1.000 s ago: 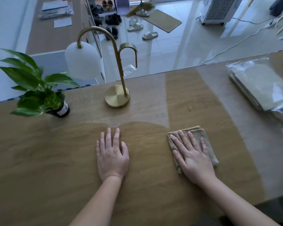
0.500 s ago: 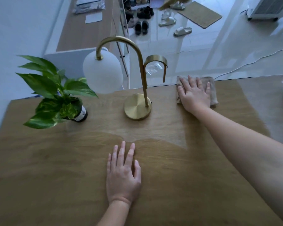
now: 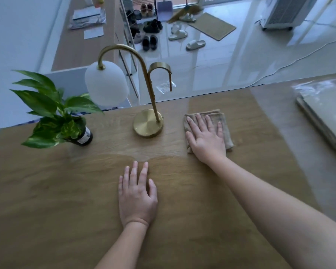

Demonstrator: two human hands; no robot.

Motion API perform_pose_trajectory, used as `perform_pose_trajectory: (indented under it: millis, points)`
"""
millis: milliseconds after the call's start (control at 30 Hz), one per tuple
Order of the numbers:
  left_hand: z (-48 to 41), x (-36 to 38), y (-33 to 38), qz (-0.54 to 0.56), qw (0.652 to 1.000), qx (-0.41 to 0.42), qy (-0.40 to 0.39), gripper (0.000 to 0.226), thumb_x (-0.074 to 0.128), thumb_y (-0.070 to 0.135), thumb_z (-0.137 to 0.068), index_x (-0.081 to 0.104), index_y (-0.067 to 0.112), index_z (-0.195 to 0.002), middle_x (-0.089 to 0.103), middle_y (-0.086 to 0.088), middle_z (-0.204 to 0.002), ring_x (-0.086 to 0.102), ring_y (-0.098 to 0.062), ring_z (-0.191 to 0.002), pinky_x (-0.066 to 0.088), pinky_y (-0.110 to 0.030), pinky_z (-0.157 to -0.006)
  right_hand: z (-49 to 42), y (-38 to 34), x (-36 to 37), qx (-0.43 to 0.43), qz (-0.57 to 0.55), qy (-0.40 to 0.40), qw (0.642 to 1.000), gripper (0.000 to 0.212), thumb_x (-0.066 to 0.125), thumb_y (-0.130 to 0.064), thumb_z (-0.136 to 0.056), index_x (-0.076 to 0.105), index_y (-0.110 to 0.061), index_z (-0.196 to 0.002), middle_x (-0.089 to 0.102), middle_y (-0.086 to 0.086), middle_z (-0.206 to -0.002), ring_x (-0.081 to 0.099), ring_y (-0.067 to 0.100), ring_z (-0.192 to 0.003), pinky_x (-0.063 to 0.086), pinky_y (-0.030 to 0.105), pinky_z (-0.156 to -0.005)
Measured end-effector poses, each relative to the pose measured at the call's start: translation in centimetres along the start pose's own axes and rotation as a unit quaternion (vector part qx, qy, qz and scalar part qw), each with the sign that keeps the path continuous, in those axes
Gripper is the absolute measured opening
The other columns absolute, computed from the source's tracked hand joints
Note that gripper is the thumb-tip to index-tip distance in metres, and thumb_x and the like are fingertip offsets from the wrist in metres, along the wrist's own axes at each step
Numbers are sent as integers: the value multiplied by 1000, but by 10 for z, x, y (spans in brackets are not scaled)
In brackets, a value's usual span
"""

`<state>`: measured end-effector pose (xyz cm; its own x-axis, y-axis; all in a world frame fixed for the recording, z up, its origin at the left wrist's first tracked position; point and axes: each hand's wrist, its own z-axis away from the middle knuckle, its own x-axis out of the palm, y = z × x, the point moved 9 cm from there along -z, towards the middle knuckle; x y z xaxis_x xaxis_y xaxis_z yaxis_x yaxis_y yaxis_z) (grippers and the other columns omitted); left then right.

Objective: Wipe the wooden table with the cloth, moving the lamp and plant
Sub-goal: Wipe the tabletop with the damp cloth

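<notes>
My right hand [image 3: 206, 137] presses flat on a folded beige cloth [image 3: 222, 122] on the wooden table [image 3: 47, 200], just right of the lamp's base. The brass lamp [image 3: 148, 125] with a white globe shade stands at the table's far edge. A green leafy plant [image 3: 56, 117] in a dark pot stands to the lamp's left. My left hand [image 3: 137, 197] lies flat with straight fingers on the bare wood in the middle, nearer to me than the lamp. A dull, paler patch of tabletop surrounds the lamp and the plant.
A plastic-wrapped flat package [image 3: 324, 113] lies on the table at the far right. Beyond the far edge the floor holds shoes [image 3: 149, 42], slippers [image 3: 195, 44], a mat [image 3: 212, 26] and a white appliance [image 3: 285, 12]. A low cabinet [image 3: 81, 41] stands behind the plant.
My right hand first slid the cloth from the near right up to the far edge beside the lamp, then drew it back a little toward me. My left hand stayed flat in place.
</notes>
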<state>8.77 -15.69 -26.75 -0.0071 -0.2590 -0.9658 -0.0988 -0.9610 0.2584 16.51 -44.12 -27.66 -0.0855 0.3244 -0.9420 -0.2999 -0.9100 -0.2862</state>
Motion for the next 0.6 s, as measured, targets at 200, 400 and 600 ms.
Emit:
perform_pose_trajectory:
  millis: [200, 400, 600]
  points:
    - [6, -4, -3, 29, 1000, 4, 1, 60, 41, 44, -100, 48, 33, -159, 41, -2, -169, 30, -26, -160, 14, -44, -133, 112, -19, 25, 4, 3, -4, 1000, 60, 16, -63, -107, 1, -55, -164, -7, -20, -175, -12, 12, -163, -12, 51, -130]
    - [0, -15, -25, 85, 996, 33, -21, 61, 39, 40, -101, 48, 27, -159, 38, -4, -170, 30, -27, -159, 19, -46, -133, 170, -22, 39, 14, 11, -17, 1000, 58, 14, -64, -108, -6, -58, -162, -16, -24, -173, -20, 8, -160, -14, 49, -129]
    - [-18, -26, -99, 18, 999, -50, -2, 59, 41, 40, -109, 35, 23, -166, 30, -5, -174, 23, -26, -162, 16, -46, -133, 160, -28, 38, 16, 21, -13, 1000, 55, 12, -61, -109, -11, -61, -159, -20, -26, -171, -22, 7, -160, -14, 47, -130]
